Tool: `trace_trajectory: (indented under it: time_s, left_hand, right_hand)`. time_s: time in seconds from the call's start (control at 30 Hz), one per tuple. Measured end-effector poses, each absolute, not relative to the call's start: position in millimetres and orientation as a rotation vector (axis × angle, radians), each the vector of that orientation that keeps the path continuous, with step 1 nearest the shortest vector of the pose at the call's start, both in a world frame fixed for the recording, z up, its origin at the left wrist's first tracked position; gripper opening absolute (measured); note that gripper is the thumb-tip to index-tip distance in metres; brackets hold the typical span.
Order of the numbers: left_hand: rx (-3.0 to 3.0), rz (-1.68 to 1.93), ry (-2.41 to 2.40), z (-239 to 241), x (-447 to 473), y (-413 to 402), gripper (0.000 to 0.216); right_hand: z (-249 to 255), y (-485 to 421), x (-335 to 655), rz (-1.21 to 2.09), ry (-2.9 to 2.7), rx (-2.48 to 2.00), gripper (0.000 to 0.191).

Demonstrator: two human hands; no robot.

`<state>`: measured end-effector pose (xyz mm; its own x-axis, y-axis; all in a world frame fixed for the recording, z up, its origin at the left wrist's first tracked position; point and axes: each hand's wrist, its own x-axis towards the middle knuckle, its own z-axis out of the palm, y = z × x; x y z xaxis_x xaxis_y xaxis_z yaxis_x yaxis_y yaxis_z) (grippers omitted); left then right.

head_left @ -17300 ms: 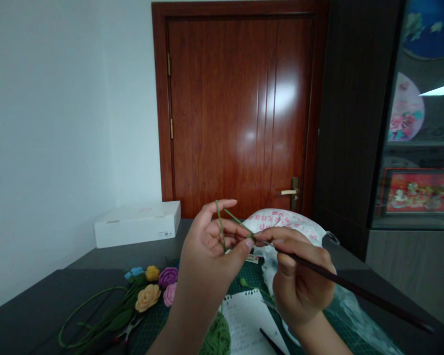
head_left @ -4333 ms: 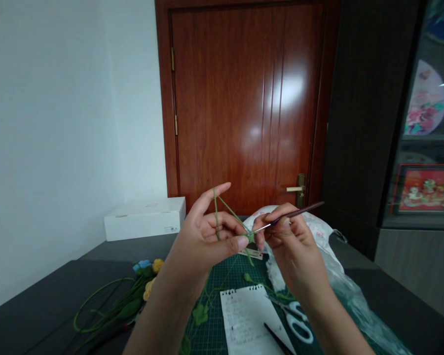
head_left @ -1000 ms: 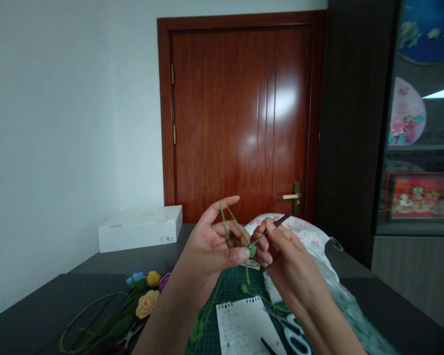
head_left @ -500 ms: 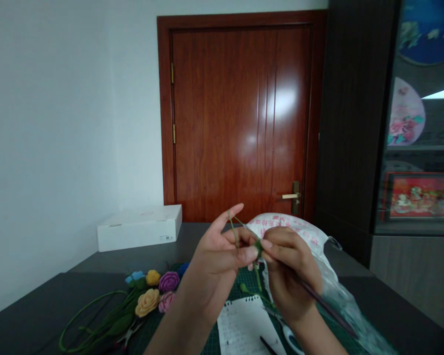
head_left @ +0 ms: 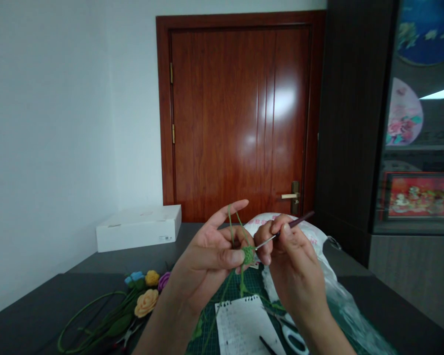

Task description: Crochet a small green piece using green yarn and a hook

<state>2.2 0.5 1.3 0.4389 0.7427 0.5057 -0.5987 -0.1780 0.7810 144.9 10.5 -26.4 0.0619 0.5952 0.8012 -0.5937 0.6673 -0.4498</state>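
Observation:
My left hand [head_left: 214, 251] pinches a small green crochet piece [head_left: 248, 255] between thumb and fingers. Green yarn [head_left: 230, 224] loops over its raised index finger and runs down to the piece. In my right hand [head_left: 292, 251] is a crochet hook [head_left: 298, 220] with a dark handle and a thin metal shaft. The hook's tip meets the right edge of the green piece; whether it sits inside a stitch I cannot tell. A green tail [head_left: 242, 286] hangs beneath the work.
Below lie a written notepad page [head_left: 244, 325], a black pen [head_left: 267, 345] and white-handled scissors [head_left: 295, 340] on a green cutting mat [head_left: 210, 323]. Crocheted flowers [head_left: 146, 302] lie left, a white box [head_left: 138, 229] behind them. A plastic bag [head_left: 318, 241] sits right.
My right hand has turned, so the hook's handle now points up and right instead of down. The green piece has shifted slightly left and shows more openly.

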Motion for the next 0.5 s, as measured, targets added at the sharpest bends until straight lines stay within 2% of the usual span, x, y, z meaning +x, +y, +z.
trace_trajectory:
  time_s: [0.23, 0.5]
  left_hand:
    - [1.385, 1.358, 0.283, 1.8, 3.0, 3.3, 0.076]
    - [1.406, 1.438, 0.366, 0.2, 3.7, 0.8, 0.067]
  right_hand:
    - [-34.7, 16.0, 139.8, 0.695, -1.242, -0.157, 0.011]
    - [-33.2, 18.6, 143.8, 0.784, -1.150, -0.072, 0.012]
